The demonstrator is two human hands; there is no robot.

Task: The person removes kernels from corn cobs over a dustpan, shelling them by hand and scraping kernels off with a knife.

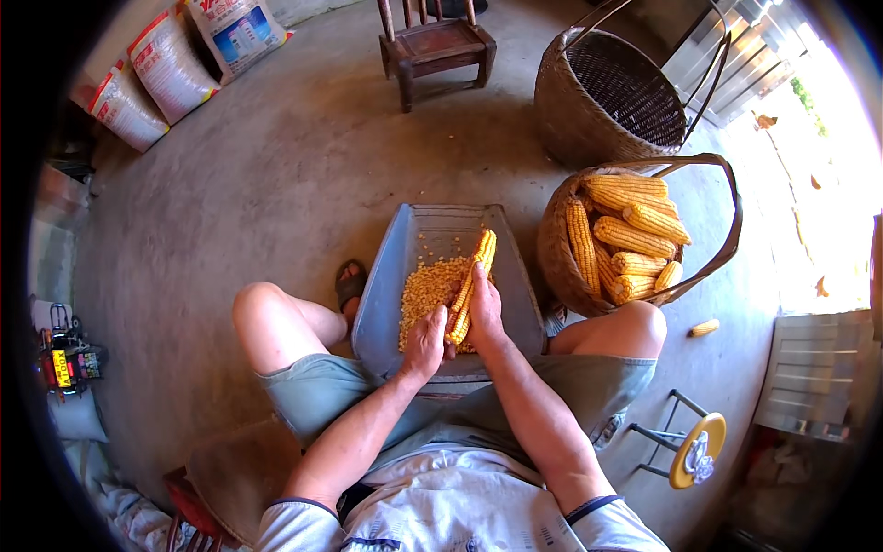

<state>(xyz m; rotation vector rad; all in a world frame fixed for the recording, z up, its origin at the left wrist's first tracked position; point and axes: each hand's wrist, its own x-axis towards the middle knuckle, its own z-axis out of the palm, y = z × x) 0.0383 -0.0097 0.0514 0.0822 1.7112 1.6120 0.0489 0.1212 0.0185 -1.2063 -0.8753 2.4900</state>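
An ear of dried yellow corn point(474, 286) is held at a slant over a grey metal scoop-shaped pan point(386, 276) between my knees. My left hand point(425, 341) grips the lower end of the ear from the left. Along the right side of the ear lies my right hand point(486, 310), its thumb pointing up the cob. Part of the ear shows dark gaps between rows of kernels. Loose corn kernels point(428, 293) are heaped in the pan beneath the hands. The fingers under the ear are partly hidden.
At the right a wicker basket point(562, 276) holds several corn ears; behind it stands a larger wicker basket point(572, 103). One ear point(703, 328) lies on the floor near a round stool point(698, 452). A wooden chair point(438, 48) and printed sacks point(172, 65) stand farther off.
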